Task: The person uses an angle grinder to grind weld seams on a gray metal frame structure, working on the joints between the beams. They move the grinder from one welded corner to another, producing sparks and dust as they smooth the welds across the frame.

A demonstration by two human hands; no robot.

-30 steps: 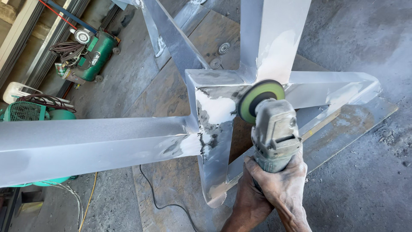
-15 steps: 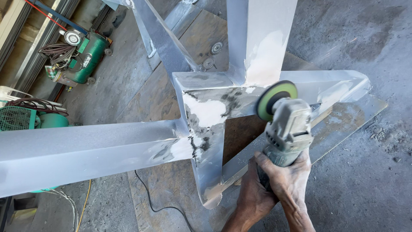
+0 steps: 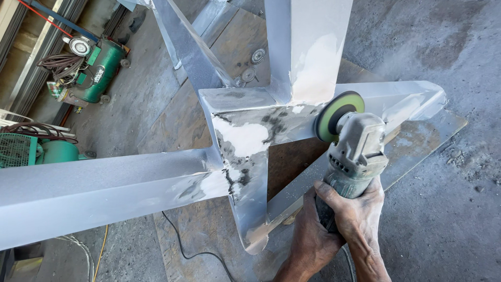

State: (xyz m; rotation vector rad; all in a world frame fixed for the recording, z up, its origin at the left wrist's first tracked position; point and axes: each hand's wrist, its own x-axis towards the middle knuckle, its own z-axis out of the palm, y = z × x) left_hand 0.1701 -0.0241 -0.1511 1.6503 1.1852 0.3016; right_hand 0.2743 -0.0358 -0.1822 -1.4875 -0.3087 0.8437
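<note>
- Gripping the dark rear handle of a grey angle grinder [image 3: 355, 151], both hands close around it near the bottom edge of the view: the left hand [image 3: 308, 237] wraps it from the left, the right hand [image 3: 360, 214] from the right and on top
- the grinder's green-backed disc [image 3: 336, 116] stands on edge against the right-hand arm of a silver metal frame [image 3: 245, 130], just right of the joint where the beams meet
- the joint carries white filler patches and dark ground spots; one thick beam [image 3: 94, 193] runs off to the left edge, another rises to the top edge, a slimmer one slants to the upper left
- under the joint lies a brown, stained board [image 3: 182, 125], and on it, near the top, sit three round grey discs [image 3: 250, 68]
- a black cable [image 3: 182, 245] snakes over the board's lower part
- the floor [image 3: 443, 209] around is rough grey concrete, dusty, with small bits of rubble at the right
- at the upper left stands a green wheeled machine [image 3: 99, 70] with a round gauge and coiled hoses; a small dark label on its side is too small to tell more
- at the left edge a second green unit [image 3: 31, 151] with a mesh grille shows, and a thin yellow cord [image 3: 99, 250] lies on the floor below the beam
</note>
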